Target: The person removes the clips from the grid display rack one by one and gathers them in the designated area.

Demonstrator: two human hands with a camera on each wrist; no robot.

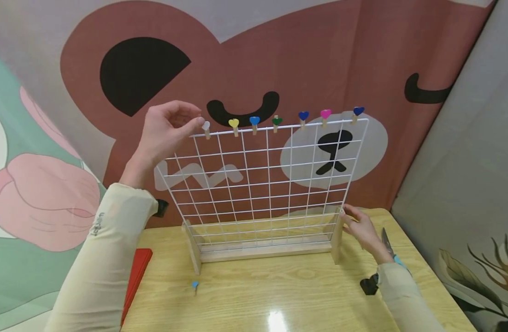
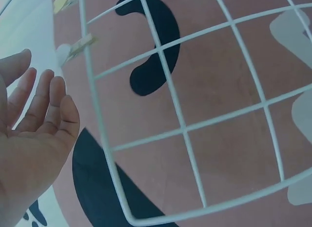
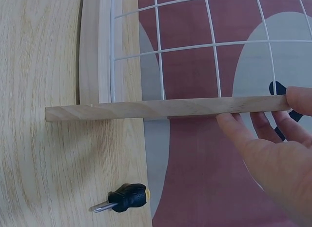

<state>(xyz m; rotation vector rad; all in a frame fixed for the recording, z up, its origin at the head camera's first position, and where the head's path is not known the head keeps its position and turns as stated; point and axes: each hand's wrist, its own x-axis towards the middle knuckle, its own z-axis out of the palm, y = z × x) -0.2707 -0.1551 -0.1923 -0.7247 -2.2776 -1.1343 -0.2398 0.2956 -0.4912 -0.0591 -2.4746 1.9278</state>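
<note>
A white wire grid [image 1: 268, 173] stands upright in a wooden base [image 1: 266, 251]. Along its top wire runs a row of small wooden clothespins with coloured hearts. My left hand [image 1: 164, 127] is by the top left corner, thumb tip right at the white-heart clothespin [image 1: 206, 129]; in the left wrist view its fingers [image 2: 41, 102] are loosely bent beside that clothespin [image 2: 73, 50], pinching nothing. With thumb and fingers, my right hand [image 1: 362, 230] grips the upper end of the base's right wooden side piece [image 3: 165, 109]. A blue-heart clothespin [image 1: 195, 287] lies on the table before the base.
On the wooden table [image 1: 237, 299], a red flat object [image 1: 141, 267] lies at the left, partly behind my left sleeve. To the right is a pointed blade [image 1: 386, 240] with a cyan handle. A short black screwdriver [image 3: 127, 196] lies beside the base. A patterned curtain hangs behind.
</note>
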